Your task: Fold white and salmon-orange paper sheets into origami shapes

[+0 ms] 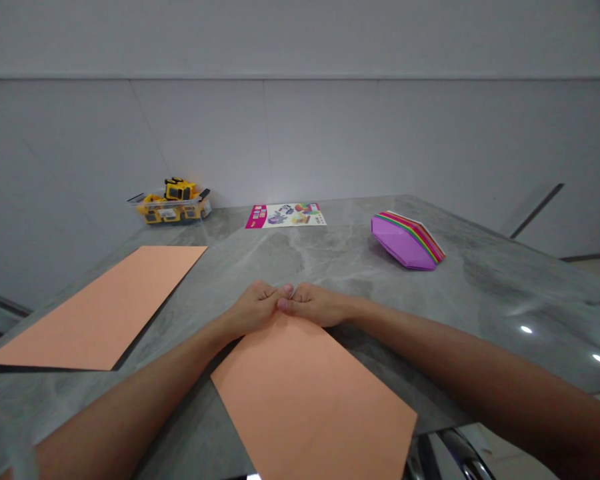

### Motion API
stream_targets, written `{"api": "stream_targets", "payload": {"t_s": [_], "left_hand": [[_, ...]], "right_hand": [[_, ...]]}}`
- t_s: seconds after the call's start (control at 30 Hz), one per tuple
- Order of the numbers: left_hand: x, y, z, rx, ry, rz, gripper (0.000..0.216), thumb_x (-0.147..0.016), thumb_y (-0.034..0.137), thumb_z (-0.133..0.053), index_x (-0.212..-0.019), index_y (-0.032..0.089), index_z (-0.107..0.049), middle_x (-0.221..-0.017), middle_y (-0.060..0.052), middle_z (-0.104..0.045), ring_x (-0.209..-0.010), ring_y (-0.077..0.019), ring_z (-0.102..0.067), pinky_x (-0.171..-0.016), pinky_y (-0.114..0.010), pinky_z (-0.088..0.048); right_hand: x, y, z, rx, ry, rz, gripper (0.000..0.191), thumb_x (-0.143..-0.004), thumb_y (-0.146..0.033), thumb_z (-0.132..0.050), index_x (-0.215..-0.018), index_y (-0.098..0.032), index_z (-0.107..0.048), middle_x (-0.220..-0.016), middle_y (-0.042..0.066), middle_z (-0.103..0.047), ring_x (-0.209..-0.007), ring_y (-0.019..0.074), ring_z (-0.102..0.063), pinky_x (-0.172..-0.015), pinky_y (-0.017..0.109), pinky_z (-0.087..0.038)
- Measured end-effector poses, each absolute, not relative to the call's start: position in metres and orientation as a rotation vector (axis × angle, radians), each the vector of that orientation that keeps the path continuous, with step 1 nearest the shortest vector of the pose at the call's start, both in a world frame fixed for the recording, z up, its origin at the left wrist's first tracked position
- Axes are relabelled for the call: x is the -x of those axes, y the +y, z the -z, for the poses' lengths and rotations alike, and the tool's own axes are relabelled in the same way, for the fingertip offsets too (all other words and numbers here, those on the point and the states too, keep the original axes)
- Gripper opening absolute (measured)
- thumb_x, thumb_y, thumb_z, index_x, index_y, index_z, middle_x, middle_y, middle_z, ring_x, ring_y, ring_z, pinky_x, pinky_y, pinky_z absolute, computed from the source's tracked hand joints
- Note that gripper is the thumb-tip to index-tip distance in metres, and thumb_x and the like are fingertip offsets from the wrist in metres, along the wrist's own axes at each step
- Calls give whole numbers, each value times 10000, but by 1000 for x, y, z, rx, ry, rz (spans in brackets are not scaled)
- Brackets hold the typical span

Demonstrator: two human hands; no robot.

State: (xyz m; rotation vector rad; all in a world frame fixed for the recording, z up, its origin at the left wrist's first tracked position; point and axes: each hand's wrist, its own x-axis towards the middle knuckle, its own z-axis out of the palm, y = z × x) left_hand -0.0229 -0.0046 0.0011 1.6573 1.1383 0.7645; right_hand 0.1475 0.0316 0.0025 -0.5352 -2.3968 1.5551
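Orange paper [315,400] reaches over the near edge of the worktop [235,267], its far tip pinched by the left hand [257,308] and the right hand [317,305], which touch. It looks light, fairly stiff and easily creased; its edges seem best for a gentle grip.

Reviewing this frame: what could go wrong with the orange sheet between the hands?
The left hand and right hand grip the orange sheet close together at its far corner, so uneven pressure might crease it there. Its near part appears to reach past the edge of the table, so it could bend or snag.
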Motion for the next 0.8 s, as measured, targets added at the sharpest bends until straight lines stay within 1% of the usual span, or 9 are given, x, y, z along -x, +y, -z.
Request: {"api": "stream_targets", "payload": {"t_s": [0.23, 0.33, 0.4, 0.5, 0.57, 0.63, 0.7, 0.73, 0.8], "left_hand": [[38, -1, -13, -1638, 1158, -848, 541, -753, 542, -541, -404, 177, -349, -394, 51, -310, -360, -54, -248, -369, -206, -155], [56, 5, -16, -1587, 1233, -943, 527, -759, 511, -563, -406, 177, -359, -377, 48, -338, -334, -55, -273, -356, -201, -164], [71, 10, -17, -1537, 1278, -998, 502, -759, 503, -569, -412, 171, -421, -380, 26, -414, -325, -74, -345, -347, -202, -205], [93, 17, -20, -1444, 1337, -1088, 462, -741, 503, -579, -435, 163, -514, -408, -16, -521, -335, -122, -456, -343, -218, -281], [107, 21, -23, -1368, 1388, -1159, 425, -713, 490, -610, -460, 155, -548, -430, -36, -568, -354, -154, -507, -350, -234, -327], [122, 23, -27, -1277, 1463, -1276, 391, -713, 466, -622, -495, 149, -549, -433, -26, -578, -362, -153, -518, -364, -235, -350], [135, 24, -30, -1173, 1543, -1442, 386, -761, 455, -578, -531, 150, -517, -410, 11, -551, -356, -125, -497, -379, -217, -351], [138, 25, -31, -1127, 1571, -1520, 388, -791, 454, -543, -549, 153, -501, -401, 28, -537, -358, -112, -488, -389, -209, -351], [136, 26, -30, -1063, 1584, -1600, 382, -803, 469, -518, -575, 163, -487, -381, 47, -513, -347, -109, -465, -386, -212, -351]], "right_hand": [[-150, 25, -13, 615, -2408, -1609, 621, -814, -682, -382, -473, -169, -301, -444, -73, -265, -386, 32, -221, -352, 185, -156], [-156, 24, -16, 698, -2409, -1754, 624, -811, -681, -392, -489, -147, -409, -446, -56, -355, -372, 39, -293, -347, 182, -218], [-161, 25, -18, 722, -2415, -1814, 620, -805, -671, -419, -503, -132, -467, -449, -45, -408, -371, 46, -342, -354, 181, -260], [-175, 29, -23, 716, -2486, -1818, 626, -824, -644, -416, -475, -129, -488, -389, -46, -411, -337, 49, -362, -344, 180, -252], [-190, 36, -28, 692, -2581, -1858, 659, -855, -629, -363, -470, -122, -533, -347, -35, -422, -306, 52, -365, -346, 187, -258], [-207, 47, -31, 693, -2616, -1922, 658, -851, -620, -383, -479, -113, -576, -329, -25, -437, -295, 52, -365, -363, 192, -275], [-222, 60, -29, 713, -2607, -2063, 607, -831, -601, -447, -584, -87, -656, -393, 19, -538, -341, 79, -450, -389, 203, -301], [-226, 67, -27, 736, -2528, -2003, 601, -827, -597, -458, -616, -77, -673, -407, 30, -556, -348, 77, -449, -391, 204, -288], [-227, 77, -20, 835, -2140, -1728, 633, -800, -641, -454, -552, -87, -633, -365, 16, -512, -319, 70, -401, -376, 206, -265]]}}
